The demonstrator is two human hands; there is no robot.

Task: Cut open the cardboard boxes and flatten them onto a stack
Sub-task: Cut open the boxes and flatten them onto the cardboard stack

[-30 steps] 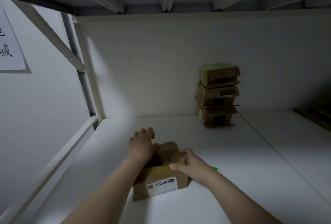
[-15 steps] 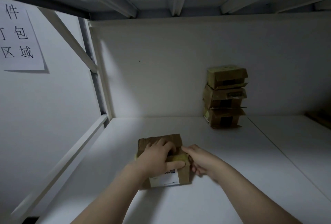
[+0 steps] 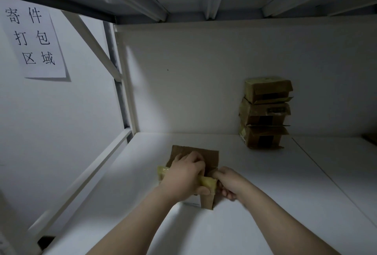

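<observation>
White shelf (image 3: 265,203) — cardboard box (image 3: 195,152) lying 12-to-6; left hand (image 3: 183,175) gripping its top, right hand (image 3: 230,183) pinching its 3 o'clock edge.

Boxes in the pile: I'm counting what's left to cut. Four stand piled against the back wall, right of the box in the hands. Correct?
No, three. The head view shows three boxes piled against the back wall, right of the box in the left hand and right hand.
</observation>
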